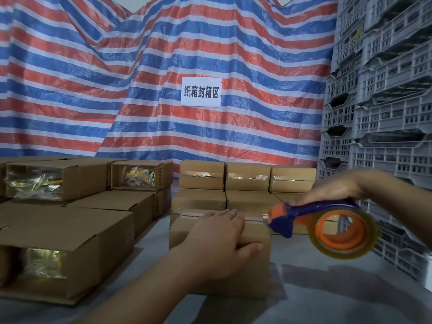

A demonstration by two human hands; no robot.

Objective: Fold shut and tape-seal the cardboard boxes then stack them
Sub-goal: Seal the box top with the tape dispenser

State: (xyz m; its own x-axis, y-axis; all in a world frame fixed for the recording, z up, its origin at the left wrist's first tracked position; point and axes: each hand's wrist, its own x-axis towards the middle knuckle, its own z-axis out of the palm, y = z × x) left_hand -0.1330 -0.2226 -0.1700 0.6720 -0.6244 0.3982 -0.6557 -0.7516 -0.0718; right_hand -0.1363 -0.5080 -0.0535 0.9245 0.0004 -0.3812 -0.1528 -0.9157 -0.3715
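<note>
While the left hand is pressing flat on the box, fingers straight, the right hand is gripping the dispenser; its blade end is touching the box's right edge.

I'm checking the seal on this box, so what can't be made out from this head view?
- Box top seam: mostly covered by the left hand pressing on it.
- Tape strip's end on the box: hidden behind the tape dispenser head.
- Right hand's grip: the fingers curl behind the handle.
- Open boxes at left: contents blurred by glare on wrapping.
</note>
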